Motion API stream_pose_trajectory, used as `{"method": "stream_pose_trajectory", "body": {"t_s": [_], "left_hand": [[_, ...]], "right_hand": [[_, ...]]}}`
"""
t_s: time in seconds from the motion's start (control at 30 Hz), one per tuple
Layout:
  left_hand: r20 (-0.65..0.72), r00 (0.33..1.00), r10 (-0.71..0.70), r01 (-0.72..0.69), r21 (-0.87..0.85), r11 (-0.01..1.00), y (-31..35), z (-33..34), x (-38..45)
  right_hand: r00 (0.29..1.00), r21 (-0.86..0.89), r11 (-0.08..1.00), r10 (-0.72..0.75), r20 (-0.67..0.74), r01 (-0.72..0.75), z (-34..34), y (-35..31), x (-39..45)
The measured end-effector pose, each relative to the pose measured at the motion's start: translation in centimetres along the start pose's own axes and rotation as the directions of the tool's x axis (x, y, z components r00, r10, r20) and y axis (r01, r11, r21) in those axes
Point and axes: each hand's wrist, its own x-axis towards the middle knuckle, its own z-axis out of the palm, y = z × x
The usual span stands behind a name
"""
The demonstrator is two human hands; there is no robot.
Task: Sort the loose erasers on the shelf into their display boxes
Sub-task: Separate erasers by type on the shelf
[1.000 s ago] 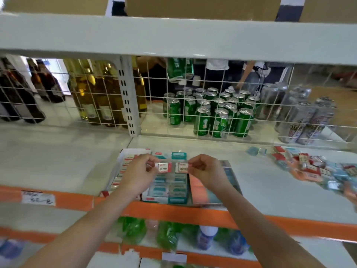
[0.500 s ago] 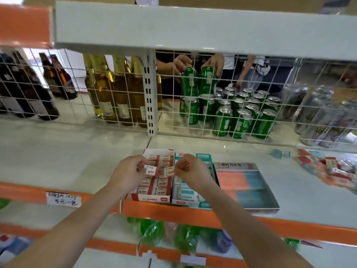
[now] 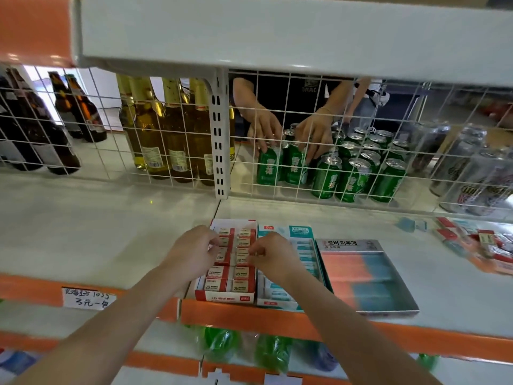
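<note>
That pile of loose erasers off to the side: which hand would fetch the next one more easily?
Probably the right hand: the loose erasers lie on its side, while the left hand sits beyond the red box.

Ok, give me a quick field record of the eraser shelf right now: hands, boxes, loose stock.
left hand: over the red box, fingers curled on an eraser
right hand: over the red box, fingers curled on an eraser
red box: at shelf front, rows of erasers inside
teal box: touching the red box's right side
grey box: rightmost, orange and blue contents
loose erasers: piled at far right
</note>
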Motion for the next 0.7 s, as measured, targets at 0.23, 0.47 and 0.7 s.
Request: {"method": "stream_pose_trajectory", "body": {"t_s": [0.23,0.47,0.7], "left_hand": [[0.210,0.964,0.165,-0.179,0.051,0.982,0.9,0.4,0.6],[0.260,0.954,0.151,-0.183,0.105,0.977,1.3,1.0,1.1],[0.091,0.981,0.169,-0.174,0.055,0.983,5.4,0.8,1.4]], "right_hand": [[0.997,-0.042,0.997,-0.056,0.048,0.058,-0.2,0.3,0.2],[0.999,0.008,0.999,-0.043,0.028,0.043,-1.7,1.4,-0.9],[0.996,0.000,0.998,0.059,-0.064,-0.059,-5.3,5.6,-2.6]]}}
